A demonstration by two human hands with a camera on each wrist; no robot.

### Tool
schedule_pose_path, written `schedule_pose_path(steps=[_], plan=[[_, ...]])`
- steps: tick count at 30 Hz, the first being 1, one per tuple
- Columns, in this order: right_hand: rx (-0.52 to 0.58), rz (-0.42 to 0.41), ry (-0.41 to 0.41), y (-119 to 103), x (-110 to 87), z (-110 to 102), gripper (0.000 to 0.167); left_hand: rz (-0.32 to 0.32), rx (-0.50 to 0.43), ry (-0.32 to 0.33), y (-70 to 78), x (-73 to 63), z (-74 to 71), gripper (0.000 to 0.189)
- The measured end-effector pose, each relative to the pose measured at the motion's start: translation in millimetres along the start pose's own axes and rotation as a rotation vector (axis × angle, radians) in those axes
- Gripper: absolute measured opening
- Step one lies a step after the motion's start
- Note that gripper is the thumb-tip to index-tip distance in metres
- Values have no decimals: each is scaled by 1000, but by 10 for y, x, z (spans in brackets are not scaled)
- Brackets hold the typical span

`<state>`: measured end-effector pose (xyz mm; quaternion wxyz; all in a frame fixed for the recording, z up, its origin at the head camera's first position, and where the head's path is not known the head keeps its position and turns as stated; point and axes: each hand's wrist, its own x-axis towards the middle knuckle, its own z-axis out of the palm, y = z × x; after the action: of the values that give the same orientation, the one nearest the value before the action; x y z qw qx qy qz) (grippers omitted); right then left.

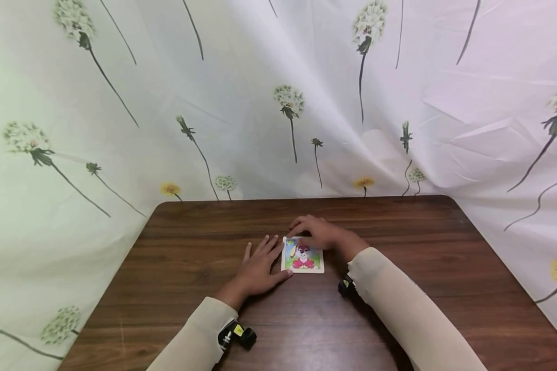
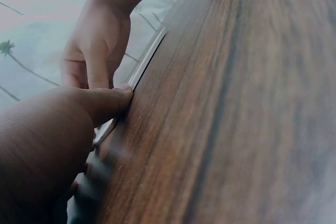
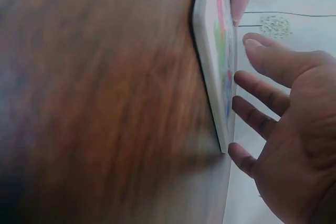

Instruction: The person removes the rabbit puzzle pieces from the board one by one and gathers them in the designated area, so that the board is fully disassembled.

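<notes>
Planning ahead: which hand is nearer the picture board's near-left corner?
Left: the left hand has its thumb at the picture board's near-left corner; the right hand is at its far edge.

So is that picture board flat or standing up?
Flat: the head view shows the picture board on the table, printed face up.

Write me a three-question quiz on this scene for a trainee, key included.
1. Short answer: Which part of the left hand is at the near-left corner of the picture board?

2. Multiple choice: What does the table top look like?
A) white tile
B) brown wood grain
C) clear glass

3. True or false: The right hand is at the board's near edge.

Key:
1. The thumb.
2. B.
3. False; it is over the board's far part.
</notes>
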<state>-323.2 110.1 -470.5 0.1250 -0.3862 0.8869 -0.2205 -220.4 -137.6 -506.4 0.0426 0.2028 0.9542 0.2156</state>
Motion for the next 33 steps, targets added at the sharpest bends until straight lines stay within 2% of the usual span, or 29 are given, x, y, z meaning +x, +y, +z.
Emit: schedule_pose_path(steps=[9, 15, 33], plan=[[77, 38, -26, 32, 82, -28, 28, -16, -5, -12, 6, 6, -16, 84], [141, 74, -50, 77, 122, -17, 33, -8, -17, -18, 7, 0, -21, 84], [138, 60, -66, 113, 194, -23, 24, -24, -31, -23, 54, -10, -56, 82]])
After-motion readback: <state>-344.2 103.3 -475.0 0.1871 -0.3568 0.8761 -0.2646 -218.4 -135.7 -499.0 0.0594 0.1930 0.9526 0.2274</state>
